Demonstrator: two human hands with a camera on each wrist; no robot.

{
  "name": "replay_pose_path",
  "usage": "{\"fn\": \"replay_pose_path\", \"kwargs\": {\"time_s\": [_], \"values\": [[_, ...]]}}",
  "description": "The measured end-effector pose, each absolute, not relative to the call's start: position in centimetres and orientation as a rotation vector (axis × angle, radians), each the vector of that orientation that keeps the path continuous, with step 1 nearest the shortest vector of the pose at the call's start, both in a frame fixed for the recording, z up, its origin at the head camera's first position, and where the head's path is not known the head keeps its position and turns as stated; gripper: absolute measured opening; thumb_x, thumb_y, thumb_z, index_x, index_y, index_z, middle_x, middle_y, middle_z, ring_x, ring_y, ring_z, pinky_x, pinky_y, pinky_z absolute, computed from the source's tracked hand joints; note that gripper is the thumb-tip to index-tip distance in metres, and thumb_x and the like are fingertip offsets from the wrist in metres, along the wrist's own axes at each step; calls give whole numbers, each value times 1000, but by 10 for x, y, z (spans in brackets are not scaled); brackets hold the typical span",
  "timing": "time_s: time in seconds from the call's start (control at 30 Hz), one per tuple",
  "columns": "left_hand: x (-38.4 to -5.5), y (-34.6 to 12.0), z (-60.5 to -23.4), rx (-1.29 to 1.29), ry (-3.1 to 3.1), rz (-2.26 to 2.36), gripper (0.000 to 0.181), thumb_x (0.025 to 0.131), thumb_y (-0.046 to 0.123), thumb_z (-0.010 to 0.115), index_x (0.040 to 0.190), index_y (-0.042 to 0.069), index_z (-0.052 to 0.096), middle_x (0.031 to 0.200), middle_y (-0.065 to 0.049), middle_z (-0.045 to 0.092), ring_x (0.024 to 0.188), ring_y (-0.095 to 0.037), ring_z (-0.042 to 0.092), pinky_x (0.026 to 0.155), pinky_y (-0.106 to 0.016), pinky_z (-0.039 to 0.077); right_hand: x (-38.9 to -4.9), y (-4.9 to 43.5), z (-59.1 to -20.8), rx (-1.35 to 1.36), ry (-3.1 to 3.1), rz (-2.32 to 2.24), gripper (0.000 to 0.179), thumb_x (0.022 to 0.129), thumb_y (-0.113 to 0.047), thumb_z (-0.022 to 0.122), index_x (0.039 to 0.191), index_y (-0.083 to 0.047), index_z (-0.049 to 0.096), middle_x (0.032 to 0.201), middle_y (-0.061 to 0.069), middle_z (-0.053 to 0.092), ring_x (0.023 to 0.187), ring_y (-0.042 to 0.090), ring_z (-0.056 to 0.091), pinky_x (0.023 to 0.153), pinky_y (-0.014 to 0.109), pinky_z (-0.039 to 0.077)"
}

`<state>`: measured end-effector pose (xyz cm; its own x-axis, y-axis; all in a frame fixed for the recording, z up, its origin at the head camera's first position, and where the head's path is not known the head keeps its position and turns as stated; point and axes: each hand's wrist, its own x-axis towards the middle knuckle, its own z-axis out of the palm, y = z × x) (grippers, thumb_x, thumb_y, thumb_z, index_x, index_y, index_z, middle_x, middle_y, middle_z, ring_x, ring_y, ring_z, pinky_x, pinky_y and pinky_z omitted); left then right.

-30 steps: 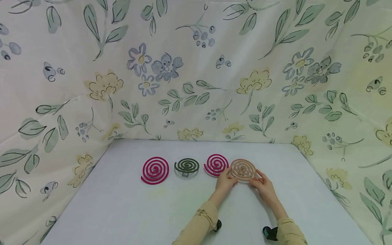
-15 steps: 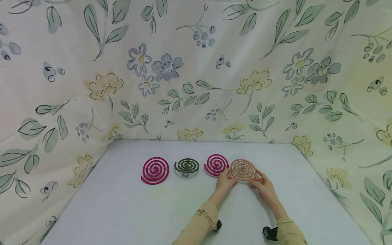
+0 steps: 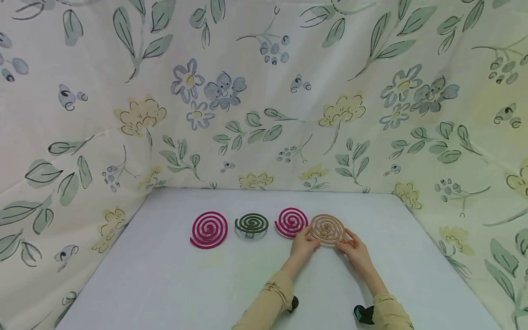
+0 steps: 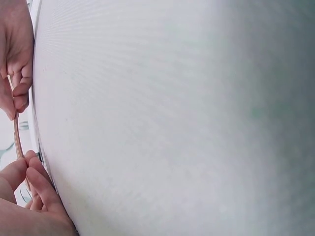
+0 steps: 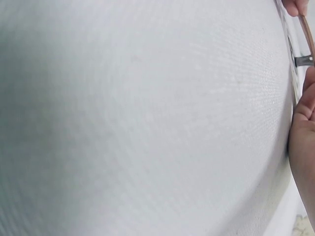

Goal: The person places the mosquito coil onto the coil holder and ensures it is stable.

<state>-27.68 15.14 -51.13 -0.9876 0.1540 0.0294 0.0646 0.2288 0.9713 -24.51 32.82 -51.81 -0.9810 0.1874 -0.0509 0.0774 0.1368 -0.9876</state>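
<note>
A tan mosquito coil (image 3: 327, 225) is held at the right end of a row of coils. My left hand (image 3: 303, 244) pinches its near left rim, thumb below and fingers above. Opposite it, my right hand (image 3: 357, 251) pinches the right rim the same way. Seen edge-on in the left wrist view, the tan coil (image 4: 18, 138) spans between the two hands. A small grey metal stand (image 5: 303, 61) shows beneath it in the right wrist view. Left of my hands lies a magenta coil (image 3: 291, 222), partly covered by the left fingers.
Farther left are a dark green coil (image 3: 252, 223), raised on a metal stand (image 3: 249, 235), and another magenta coil (image 3: 209, 229). All are on a white table (image 3: 173, 284). Flowered cloth (image 3: 264, 151) hangs behind and along both sides.
</note>
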Motion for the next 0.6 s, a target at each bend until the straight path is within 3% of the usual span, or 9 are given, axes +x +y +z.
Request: {"fn": "replay_pose_path", "kwargs": {"time_s": [0.6], "values": [[-277,152,-509,170,2428,1844,54,81,7,71,132,5,53,62,-5,65,49,-1,47,53,-16,38,-245,329,-520,-231,-2309,1986,71,89,-7,62,147,2,22,84,-8,61,76,-6,55,72,12,46]]}}
